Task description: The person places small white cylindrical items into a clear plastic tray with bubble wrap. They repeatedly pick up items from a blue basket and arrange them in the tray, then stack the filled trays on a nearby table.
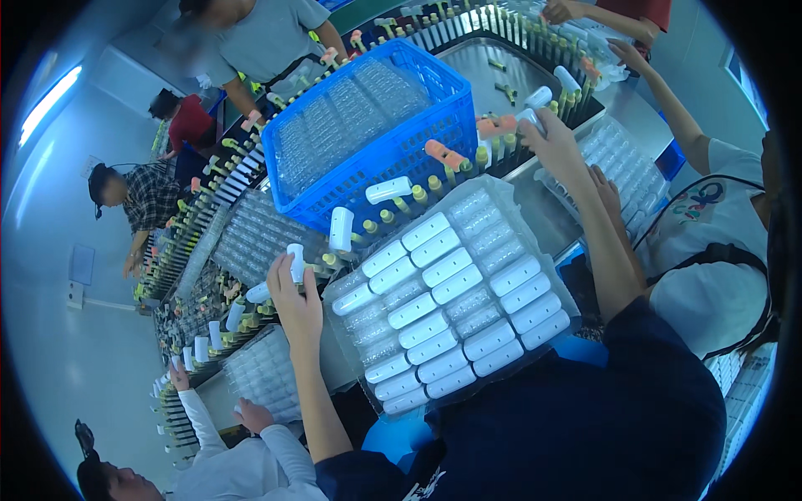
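My left hand has its thumb and fingers around a white plastic cylinder at the row of yellow-tipped holders. Farther to the right, my right hand grips another white cylinder, beside an orange clip-like piece. Between my forearms lies a clear plastic blister tray. White cylinders fill many of its slots, while other slots show bare plastic. More white cylinders stand or lean on the holders just beyond the tray.
A blue crate with stacked clear trays stands past the holders. Co-workers sit close on both sides; one hand rests by a tray at right, another hand by a tray at left. A metal conveyor runs behind.
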Motion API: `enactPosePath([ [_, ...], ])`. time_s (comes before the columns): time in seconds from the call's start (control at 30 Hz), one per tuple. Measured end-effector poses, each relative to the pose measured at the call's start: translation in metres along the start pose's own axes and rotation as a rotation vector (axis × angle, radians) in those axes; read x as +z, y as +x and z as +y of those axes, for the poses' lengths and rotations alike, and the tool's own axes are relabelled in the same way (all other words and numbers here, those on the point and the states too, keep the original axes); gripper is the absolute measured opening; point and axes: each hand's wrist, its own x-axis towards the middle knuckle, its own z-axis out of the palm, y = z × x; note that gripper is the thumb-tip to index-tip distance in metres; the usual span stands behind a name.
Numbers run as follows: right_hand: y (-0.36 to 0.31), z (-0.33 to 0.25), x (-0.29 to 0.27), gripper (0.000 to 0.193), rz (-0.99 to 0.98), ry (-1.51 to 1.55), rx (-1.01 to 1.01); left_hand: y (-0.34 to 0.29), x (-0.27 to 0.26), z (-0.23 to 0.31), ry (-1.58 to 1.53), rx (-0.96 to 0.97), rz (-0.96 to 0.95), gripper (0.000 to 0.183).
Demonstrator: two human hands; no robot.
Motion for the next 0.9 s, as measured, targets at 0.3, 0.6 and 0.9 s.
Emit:
enactPosePath([
  [0.3, 0.041, -0.022, 0.099, 0.043, -0.386, -0.027, -0.091, -0.083, -0.067, 0.122, -0.043, 0.122, -0.268, 0.022],
  [0.6, -0.014, -0.073, 0.155, 0.068, -0.811, -0.419, -0.185, -0.122, -0.083, 0.158, 0.069, 0.054, -0.542, 0.036],
  [0.9, -0.049, -0.152, 0.048, 0.067, -1.048, -0.266, -0.518, -0.13, -0.077, 0.143, 0.049, -0.042, -0.592, 0.039],
])
